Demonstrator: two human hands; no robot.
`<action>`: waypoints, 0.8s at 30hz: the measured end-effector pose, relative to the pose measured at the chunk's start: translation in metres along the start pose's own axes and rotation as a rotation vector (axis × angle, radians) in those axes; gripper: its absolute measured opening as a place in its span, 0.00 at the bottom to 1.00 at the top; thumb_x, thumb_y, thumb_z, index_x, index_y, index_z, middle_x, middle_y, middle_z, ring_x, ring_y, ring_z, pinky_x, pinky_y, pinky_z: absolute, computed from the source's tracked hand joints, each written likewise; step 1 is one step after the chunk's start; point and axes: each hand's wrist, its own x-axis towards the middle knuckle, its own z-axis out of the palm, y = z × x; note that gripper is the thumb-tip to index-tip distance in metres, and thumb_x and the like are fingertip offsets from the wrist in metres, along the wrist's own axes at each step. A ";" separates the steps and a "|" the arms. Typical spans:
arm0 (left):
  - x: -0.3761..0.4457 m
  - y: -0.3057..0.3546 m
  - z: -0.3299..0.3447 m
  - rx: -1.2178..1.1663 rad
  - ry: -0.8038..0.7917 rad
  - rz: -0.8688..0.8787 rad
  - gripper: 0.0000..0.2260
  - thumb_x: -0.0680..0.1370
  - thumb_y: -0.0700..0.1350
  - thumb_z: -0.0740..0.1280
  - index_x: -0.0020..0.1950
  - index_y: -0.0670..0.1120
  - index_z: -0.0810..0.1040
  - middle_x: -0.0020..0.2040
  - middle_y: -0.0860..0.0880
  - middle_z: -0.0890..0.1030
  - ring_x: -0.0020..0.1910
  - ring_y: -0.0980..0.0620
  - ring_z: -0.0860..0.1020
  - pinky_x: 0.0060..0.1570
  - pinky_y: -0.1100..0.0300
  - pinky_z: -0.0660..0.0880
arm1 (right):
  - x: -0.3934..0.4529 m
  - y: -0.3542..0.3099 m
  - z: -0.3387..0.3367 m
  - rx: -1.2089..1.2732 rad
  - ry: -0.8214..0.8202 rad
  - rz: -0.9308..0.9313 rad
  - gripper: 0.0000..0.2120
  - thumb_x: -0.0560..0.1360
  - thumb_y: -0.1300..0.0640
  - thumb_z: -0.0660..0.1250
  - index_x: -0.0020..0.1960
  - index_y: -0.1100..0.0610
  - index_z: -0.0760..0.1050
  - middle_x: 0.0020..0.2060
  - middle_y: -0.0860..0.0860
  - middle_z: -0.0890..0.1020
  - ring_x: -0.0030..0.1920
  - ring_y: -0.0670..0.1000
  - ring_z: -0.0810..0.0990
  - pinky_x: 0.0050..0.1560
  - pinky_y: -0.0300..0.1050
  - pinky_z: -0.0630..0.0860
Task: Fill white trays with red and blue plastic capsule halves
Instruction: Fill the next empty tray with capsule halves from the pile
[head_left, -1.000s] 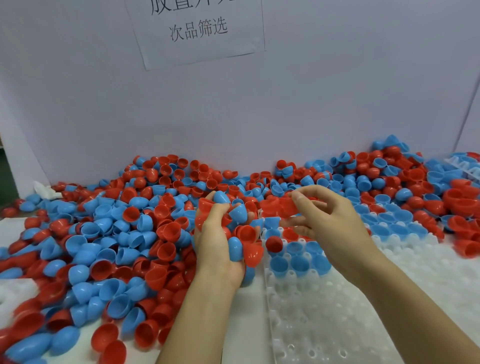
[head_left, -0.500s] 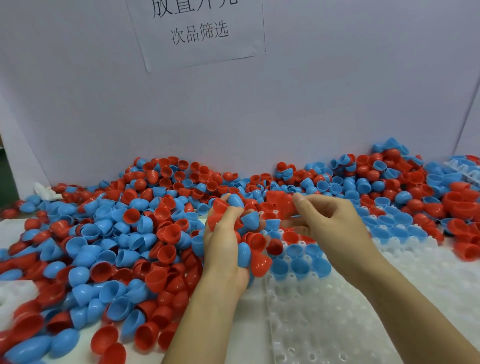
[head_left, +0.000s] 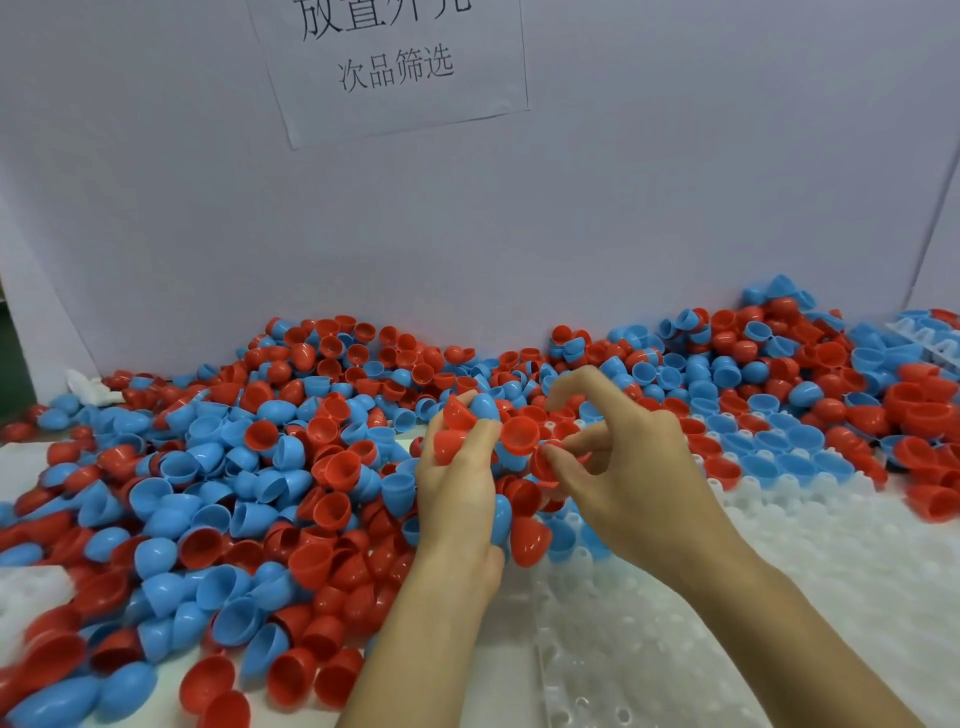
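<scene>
Since half a second ago the right hand (head_left: 631, 483) dropped lower, now pinching one red plastic capsule half (head_left: 546, 464) at frame centre. Left hand (head_left: 457, 493) grips a fistful of red and blue halves (head_left: 470, 410) beside the white dimpled plastic tray (head_left: 779, 587), lower right.

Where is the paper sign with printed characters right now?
The paper sign hangs at top centre of the head view, on the grey back wall, above the capsule pile.
</scene>
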 end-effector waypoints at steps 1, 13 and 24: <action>0.001 0.000 0.000 -0.003 -0.006 -0.004 0.12 0.77 0.39 0.69 0.57 0.53 0.82 0.49 0.41 0.86 0.46 0.39 0.85 0.40 0.46 0.82 | 0.000 0.001 -0.001 -0.092 -0.033 -0.070 0.15 0.76 0.57 0.72 0.53 0.39 0.72 0.34 0.43 0.83 0.33 0.43 0.83 0.33 0.39 0.82; 0.009 0.005 -0.009 0.016 0.026 -0.100 0.14 0.79 0.45 0.69 0.64 0.45 0.78 0.48 0.38 0.83 0.31 0.48 0.79 0.25 0.59 0.75 | 0.002 0.040 -0.093 -0.385 -0.191 0.244 0.05 0.75 0.55 0.73 0.49 0.46 0.84 0.33 0.44 0.83 0.33 0.41 0.80 0.35 0.33 0.74; 0.012 0.014 -0.019 0.033 0.054 -0.107 0.12 0.78 0.46 0.68 0.35 0.50 0.83 0.35 0.44 0.84 0.29 0.50 0.81 0.29 0.56 0.78 | 0.001 0.051 -0.057 -0.568 -0.467 0.387 0.08 0.75 0.59 0.74 0.51 0.48 0.85 0.40 0.44 0.80 0.39 0.46 0.81 0.43 0.44 0.82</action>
